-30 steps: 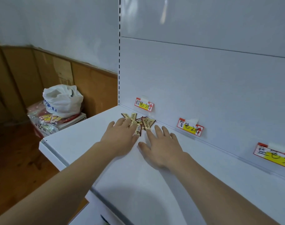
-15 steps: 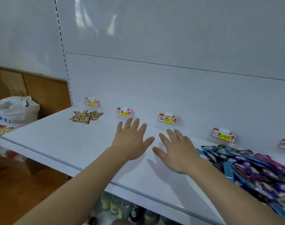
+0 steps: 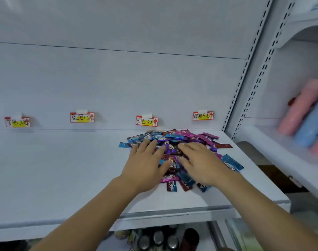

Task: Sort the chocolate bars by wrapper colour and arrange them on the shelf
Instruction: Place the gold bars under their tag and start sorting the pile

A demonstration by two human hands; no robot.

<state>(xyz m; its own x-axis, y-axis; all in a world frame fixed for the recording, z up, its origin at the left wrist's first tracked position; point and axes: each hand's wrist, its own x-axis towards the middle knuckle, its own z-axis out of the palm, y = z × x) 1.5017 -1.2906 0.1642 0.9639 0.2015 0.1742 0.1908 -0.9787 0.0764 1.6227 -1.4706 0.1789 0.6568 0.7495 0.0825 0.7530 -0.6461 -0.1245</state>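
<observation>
Since both hands sit flat on a loose heap, the risk I see is shiny wrappers sliding off the front edge of the white metal shelf [image 3: 45, 178] if either hand sweeps toward 6 o'clock. Mixed colours overlapping also means grabbing the wrong bar pretty easily. The pile of small foil-wrapped chocolate bars [image 3: 174, 142] is blue, purple, pink and dark red all jumbled, lying at about 3 o'clock on the shelf, under the red-bordered paper price tags [image 3: 147, 121]. Left hand [image 3: 145, 163] and right hand [image 3: 199, 163] rest on top, fingers spread and straight, gripping nothing.
</observation>
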